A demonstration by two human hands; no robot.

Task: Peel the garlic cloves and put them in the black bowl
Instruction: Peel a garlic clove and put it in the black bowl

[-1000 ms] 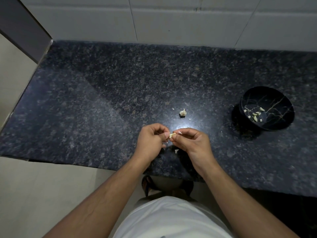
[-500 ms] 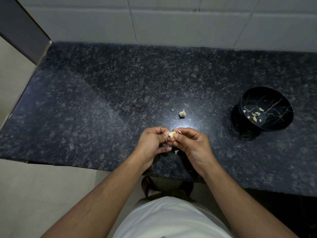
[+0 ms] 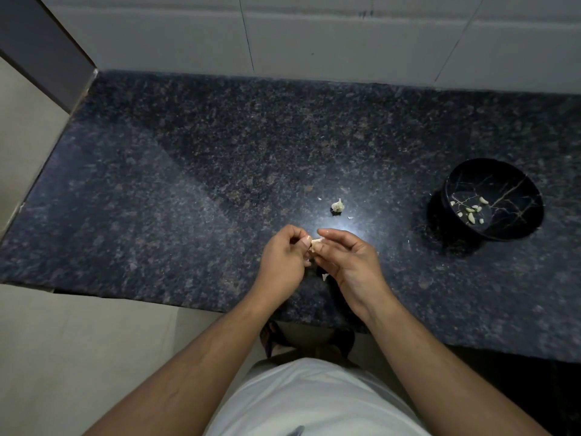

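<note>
A home kitchen: a dark speckled granite counter (image 3: 188,190) set against a white tiled wall (image 3: 314,36).

text: none legible | labels: none | numbers: none | signs: none

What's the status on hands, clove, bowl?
Left hand and right hand both pinching one garlic clove, peel coming off. Black bowl holds peeled cloves. Nothing in the way.

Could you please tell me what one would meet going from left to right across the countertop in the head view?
Left hand → garlic clove pinched between both hands → garlic piece on the counter → right hand → black bowl holding peeled cloves.
</note>
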